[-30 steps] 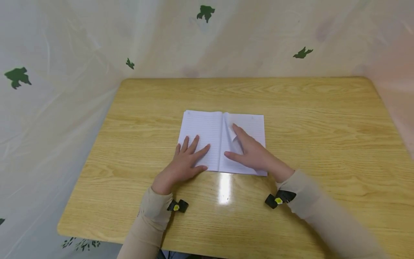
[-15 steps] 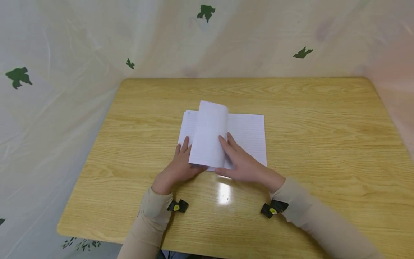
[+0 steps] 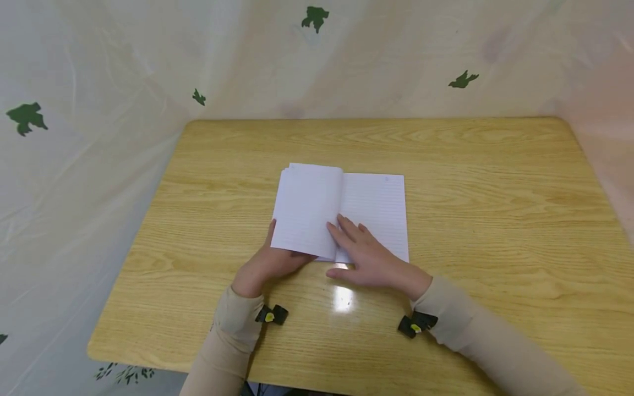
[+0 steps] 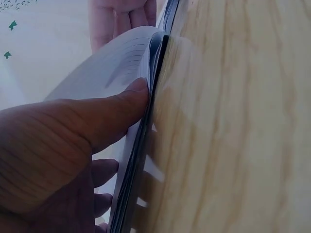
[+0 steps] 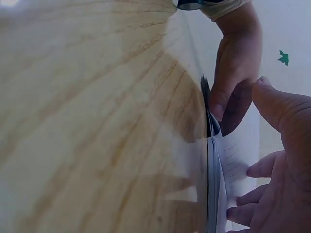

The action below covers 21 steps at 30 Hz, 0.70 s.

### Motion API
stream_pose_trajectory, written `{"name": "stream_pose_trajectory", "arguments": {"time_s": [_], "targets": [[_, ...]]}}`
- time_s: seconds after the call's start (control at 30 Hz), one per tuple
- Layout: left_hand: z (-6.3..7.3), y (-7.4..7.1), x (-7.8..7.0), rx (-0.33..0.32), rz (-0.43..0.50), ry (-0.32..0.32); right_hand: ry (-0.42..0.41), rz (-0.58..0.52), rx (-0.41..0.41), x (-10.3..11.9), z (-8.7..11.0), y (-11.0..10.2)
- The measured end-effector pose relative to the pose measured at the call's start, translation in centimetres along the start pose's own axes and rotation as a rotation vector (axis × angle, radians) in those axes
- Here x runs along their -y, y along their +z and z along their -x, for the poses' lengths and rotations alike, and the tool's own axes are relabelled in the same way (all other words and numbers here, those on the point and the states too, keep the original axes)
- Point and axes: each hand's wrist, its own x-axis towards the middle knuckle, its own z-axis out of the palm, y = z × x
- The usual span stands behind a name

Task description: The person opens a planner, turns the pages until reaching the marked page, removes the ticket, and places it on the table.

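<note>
A lined notebook (image 3: pixel 378 206) lies open on the wooden table. One of its leaves, a white page (image 3: pixel 308 201), lies over the left side and curves down from the spine. My left hand (image 3: pixel 267 263) rests on the left side beneath that page, which hides most of its fingers. In the left wrist view, the thumb (image 4: pixel 114 114) presses on the notebook's near edge. My right hand (image 3: pixel 369 257) is spread at the lower spine, fingertips right at the fold and thumb apart from them. The right wrist view has its fingers (image 5: pixel 252 196) extended along the paper.
The wooden table (image 3: pixel 495 220) extends around the notebook on all sides. A pale curtain (image 3: pixel 386 60) with green bird shapes hangs behind it. Black wrist devices (image 3: pixel 417 324) sit at both cuffs.
The page has swung from the right side over to the left, covering most of my left hand. My right hand has moved left and nearer to me, to the spine. The left arm stays put.
</note>
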Motion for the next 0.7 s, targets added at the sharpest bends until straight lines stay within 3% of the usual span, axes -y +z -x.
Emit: {"name": "stream_pose_trajectory", "arguments": {"time_s": [0.13,0.27,0.37,0.43,0.6,0.7], "targets": [[-0.1,0.1,0.2,-0.033,0.017,0.030,-0.006,0.031,0.008,0.0,0.1,0.1],[0.1,0.1,0.4,-0.031,0.076,-0.004,-0.020,0.067,0.013,0.1,0.2,0.2],[-0.1,0.0,0.6,-0.064,0.143,-0.027,-0.032,0.098,0.018,0.0,0.2,0.2],[-0.1,-0.2,0.8,-0.075,0.178,-0.077,-0.034,0.110,0.022,0.0,0.2,0.3],[0.0,-0.9,1.0,-0.022,0.177,-0.240,-0.035,0.115,0.029,-0.2,0.2,0.4],[-0.1,-1.4,1.2,-0.060,0.159,-0.302,-0.035,0.122,0.034,-0.2,0.1,0.4]]}}
